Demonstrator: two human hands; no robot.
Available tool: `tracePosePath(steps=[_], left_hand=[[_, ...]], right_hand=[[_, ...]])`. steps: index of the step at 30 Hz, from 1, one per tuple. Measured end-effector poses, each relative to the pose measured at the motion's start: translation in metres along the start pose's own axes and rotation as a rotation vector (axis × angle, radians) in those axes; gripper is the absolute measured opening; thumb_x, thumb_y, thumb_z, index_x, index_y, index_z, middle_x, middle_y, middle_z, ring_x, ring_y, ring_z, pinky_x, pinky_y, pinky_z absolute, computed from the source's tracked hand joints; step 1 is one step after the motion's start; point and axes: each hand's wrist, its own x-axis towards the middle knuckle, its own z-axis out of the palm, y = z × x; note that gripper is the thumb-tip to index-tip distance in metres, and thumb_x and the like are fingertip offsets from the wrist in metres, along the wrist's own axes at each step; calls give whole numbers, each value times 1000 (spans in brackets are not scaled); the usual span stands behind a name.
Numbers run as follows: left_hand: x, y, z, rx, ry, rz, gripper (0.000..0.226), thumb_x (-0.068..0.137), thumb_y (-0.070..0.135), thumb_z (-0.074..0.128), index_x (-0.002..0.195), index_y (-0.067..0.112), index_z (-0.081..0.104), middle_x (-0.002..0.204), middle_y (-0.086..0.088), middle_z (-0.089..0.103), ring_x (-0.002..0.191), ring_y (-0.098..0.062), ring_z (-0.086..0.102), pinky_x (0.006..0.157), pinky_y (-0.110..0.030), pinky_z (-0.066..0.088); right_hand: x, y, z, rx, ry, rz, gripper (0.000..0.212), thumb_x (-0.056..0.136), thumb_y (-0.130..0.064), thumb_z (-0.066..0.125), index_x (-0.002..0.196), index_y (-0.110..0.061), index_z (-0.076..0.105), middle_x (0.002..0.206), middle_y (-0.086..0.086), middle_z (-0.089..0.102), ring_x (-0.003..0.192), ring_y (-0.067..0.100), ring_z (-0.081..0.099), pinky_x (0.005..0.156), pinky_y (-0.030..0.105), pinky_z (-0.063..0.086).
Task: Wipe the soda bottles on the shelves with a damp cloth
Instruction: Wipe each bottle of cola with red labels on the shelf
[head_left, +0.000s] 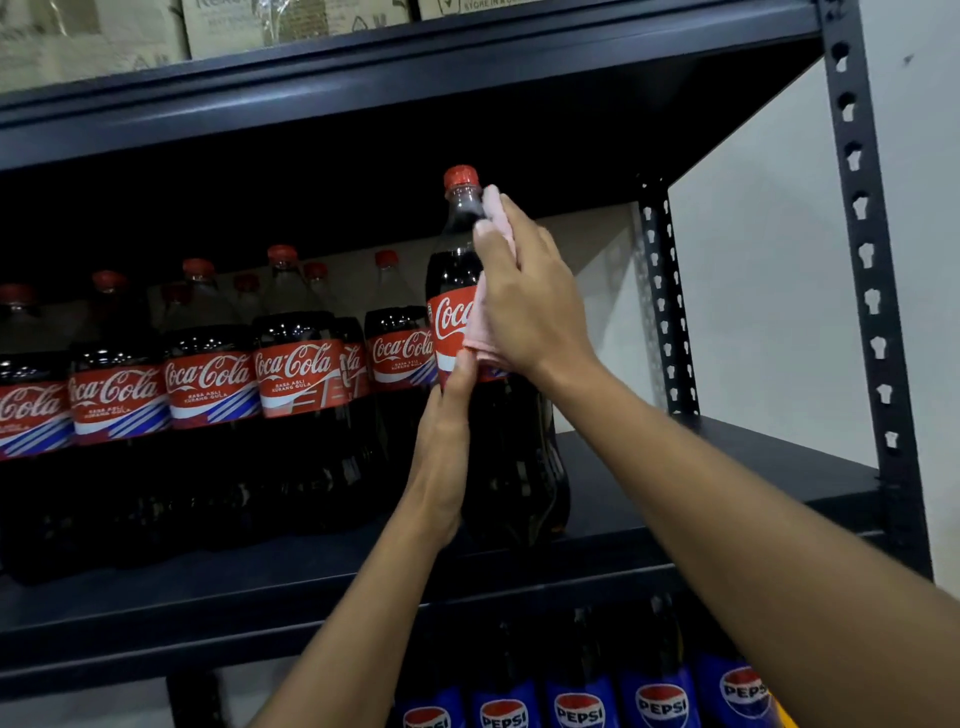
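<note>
your left hand (445, 441): raised, thumb up, grips bottle (511, 467) | your right hand (527, 301): higher, arm outstretched, fingers curled over cloth (480, 338)

Front bottle (452, 270), red label: "Coca" in white script; the rest is hidden behind the pink cloth (480, 332).
Row of bottles (298, 374) on the middle shelf (311, 587), red labels: "Coca-Cola" in white script, cut off on some by neighbouring bottles.
Small print under that script: "RASA ASLI KURANG GULA".
Blue-labelled bottles (662, 701) below that shelf: "PEPSI" across a round emblem, on several.
Cardboard box (488, 6) on the top shelf (363, 78): "STORE IN A", cut off at the frame edge.
Other boxes (223, 21): print too blurred to read.
</note>
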Motion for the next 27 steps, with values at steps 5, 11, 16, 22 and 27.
tracePosePath(steps=[5,11,16,22,27], left_hand=[[3,-6,2,-22,56,37,77,83,80,66,137,25,68,133,-6,73,128,-27,68,115,-56,45],[9,-3,24,-150,57,-82,84,84,85,60,135,19,71,133,-11,73,126,-29,68,119,-54,43],[17,17,57,-351,-16,-248,85,96,80,40,95,7,83,103,-17,76,92,-27,75,108,-42,51],[10,25,80,-341,-174,-380,61,110,60,32,87,19,70,59,8,68,51,-4,67,49,-18,56],[17,35,108,-321,-220,-260,50,100,50,54,67,13,65,60,-6,57,55,-22,58,57,-25,46]], right_hand=[[-61,25,-8,78,-44,70,62,107,-48,40,163,-40,13,147,-26,36,112,-35,34,87,-5,28],[-113,42,-30,-218,-116,5,75,97,-66,25,164,-37,9,169,-21,13,149,-15,10,117,16,19],[-119,44,-56,-430,130,-448,54,100,-40,48,145,-14,58,153,2,53,146,23,44,113,45,41],[-91,28,-88,-524,318,-848,27,95,-31,66,110,-13,80,116,1,75,105,34,67,87,53,50],[-61,7,-102,-461,407,-687,31,101,-35,63,83,-13,73,75,1,64,70,28,51,68,49,42]])
